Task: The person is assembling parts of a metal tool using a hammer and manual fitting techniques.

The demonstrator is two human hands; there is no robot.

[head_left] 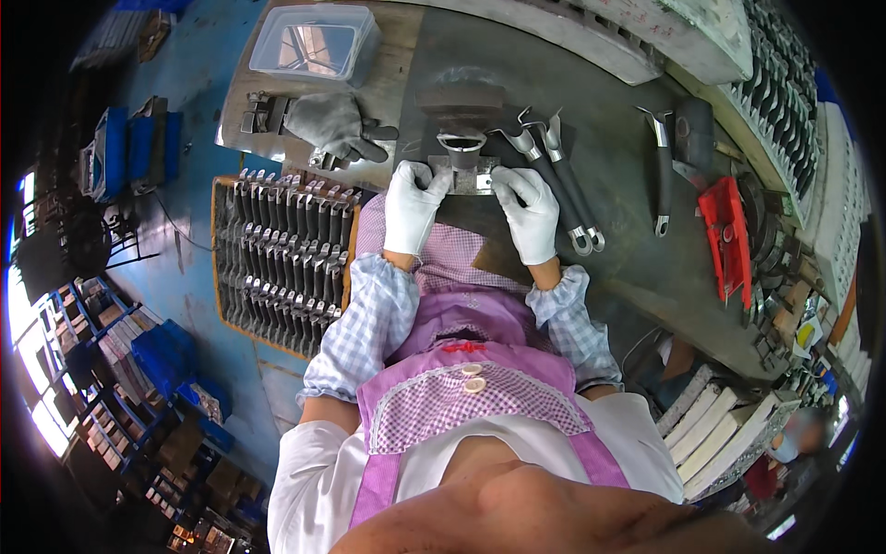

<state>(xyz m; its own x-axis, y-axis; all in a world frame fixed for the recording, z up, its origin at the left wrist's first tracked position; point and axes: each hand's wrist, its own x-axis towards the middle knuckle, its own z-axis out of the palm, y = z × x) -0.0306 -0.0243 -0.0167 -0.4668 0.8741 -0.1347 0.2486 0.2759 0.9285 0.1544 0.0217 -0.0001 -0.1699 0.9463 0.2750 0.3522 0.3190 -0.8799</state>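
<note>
My left hand (415,205), in a white glove, is closed, thumb and fingertips pressed together at the left edge of a small metal fixture (466,177). My right hand (532,214), gloved alike, pinches at the fixture's right edge. What lies between the fingertips is too small to tell. Just beyond, a metal ring (461,143) stands upright from the fixture. To the right of it, two black-handled tools (565,189) with forked metal ends lie side by side. A similar single tool (663,171) rests farther right.
A grey work glove (337,122) lies over metal parts on the left, below a clear plastic box (314,46). A crate (218,268) of black handles stands at left. On the right are a red plastic tray (724,235) and a rack (784,120) of metal pieces.
</note>
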